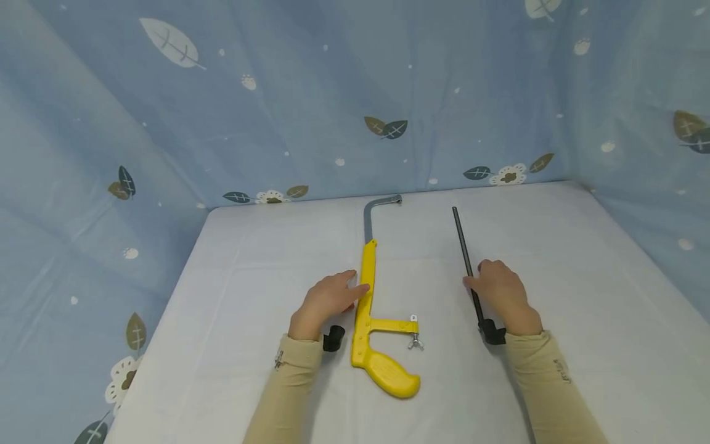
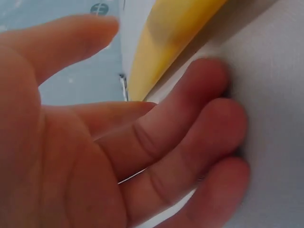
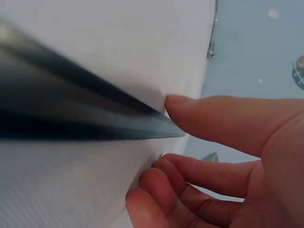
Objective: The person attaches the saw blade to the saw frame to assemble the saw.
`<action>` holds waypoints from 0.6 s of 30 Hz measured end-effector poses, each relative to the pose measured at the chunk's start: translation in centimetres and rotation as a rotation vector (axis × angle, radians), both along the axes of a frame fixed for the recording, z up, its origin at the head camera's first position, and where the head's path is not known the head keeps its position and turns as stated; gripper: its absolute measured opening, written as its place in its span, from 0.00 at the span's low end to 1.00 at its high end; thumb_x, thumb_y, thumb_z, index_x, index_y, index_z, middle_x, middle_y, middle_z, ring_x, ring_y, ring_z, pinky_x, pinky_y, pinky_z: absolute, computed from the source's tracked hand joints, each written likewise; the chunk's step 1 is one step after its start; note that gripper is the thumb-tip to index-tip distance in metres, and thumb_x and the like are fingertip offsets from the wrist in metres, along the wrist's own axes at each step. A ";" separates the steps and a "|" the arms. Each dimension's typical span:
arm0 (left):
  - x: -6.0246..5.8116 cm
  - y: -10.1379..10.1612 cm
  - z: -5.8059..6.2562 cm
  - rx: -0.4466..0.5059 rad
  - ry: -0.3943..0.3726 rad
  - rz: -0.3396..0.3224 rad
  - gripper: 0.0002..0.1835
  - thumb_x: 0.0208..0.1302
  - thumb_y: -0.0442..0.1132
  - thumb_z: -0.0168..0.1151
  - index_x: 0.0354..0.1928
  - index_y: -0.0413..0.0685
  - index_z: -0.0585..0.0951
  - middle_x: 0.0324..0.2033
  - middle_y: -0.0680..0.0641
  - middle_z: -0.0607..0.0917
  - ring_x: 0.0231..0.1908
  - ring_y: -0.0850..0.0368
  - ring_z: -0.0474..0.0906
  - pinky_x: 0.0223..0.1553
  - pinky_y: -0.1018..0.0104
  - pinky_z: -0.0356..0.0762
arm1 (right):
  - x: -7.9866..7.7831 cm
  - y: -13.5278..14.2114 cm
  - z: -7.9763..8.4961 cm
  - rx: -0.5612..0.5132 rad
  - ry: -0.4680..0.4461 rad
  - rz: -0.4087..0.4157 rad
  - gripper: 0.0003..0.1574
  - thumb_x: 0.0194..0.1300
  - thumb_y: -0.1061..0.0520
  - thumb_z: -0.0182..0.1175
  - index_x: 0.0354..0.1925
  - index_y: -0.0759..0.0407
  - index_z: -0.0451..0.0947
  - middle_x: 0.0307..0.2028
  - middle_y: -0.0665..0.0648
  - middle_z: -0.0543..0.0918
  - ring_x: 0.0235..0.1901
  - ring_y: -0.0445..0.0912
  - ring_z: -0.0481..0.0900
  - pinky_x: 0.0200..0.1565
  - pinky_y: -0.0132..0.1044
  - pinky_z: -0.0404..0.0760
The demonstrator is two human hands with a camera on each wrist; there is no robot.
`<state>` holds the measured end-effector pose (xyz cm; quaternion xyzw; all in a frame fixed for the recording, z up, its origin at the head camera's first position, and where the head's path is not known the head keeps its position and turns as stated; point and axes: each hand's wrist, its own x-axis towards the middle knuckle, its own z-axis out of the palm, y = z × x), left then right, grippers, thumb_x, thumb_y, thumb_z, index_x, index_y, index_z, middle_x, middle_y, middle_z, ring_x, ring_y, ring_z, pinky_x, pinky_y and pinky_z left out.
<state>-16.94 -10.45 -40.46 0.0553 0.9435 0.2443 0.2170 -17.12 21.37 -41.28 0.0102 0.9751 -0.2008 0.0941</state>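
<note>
Sleeves lie nearest. Left hand, loosely spread and holding nothing, is beside the yellow saw on the white table. Right hand, half open, has its thumb across the black rod; contact unclear.

Wrist views crop the yellow saw frame and blurred dark rod.

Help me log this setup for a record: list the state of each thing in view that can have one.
Hacksaw frame: lying on its side, no blade fitted.
Wing nut: attached at the frame's short arm.
Dark slim rod: straight, apart from the frame.
Left hand: open beside the frame.
Right hand: thumb apart from loosely bent fingers, at the rod.
White tablecloth: spread flat.
Blue curtain: hanging.
</note>
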 end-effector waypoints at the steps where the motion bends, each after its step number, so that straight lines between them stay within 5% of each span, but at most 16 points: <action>1: 0.1 0.2 0.1 -0.010 -0.006 -0.012 0.35 0.60 0.59 0.48 0.66 0.50 0.60 0.14 0.51 0.75 0.19 0.58 0.71 0.37 0.61 0.66 | 0.1 -0.1 0.0 0.010 0.003 -0.004 0.30 0.59 0.51 0.54 0.46 0.78 0.69 0.39 0.72 0.74 0.32 0.56 0.74 0.29 0.44 0.73; 10: 1.0 1.2 -0.2 -0.033 -0.054 -0.076 0.42 0.57 0.57 0.55 0.68 0.46 0.53 0.16 0.49 0.74 0.15 0.57 0.70 0.23 0.65 0.65 | 0.6 -0.6 -0.2 -0.004 0.021 -0.010 0.17 0.57 0.61 0.51 0.41 0.74 0.72 0.33 0.67 0.74 0.28 0.52 0.71 0.24 0.39 0.70; 18: 0.9 1.4 -0.2 -0.044 -0.045 -0.066 0.45 0.54 0.56 0.58 0.68 0.46 0.51 0.21 0.48 0.72 0.18 0.56 0.71 0.24 0.64 0.65 | 0.1 -0.9 -0.5 -0.003 0.025 -0.024 0.14 0.53 0.61 0.52 0.37 0.71 0.72 0.30 0.64 0.73 0.26 0.52 0.71 0.24 0.40 0.69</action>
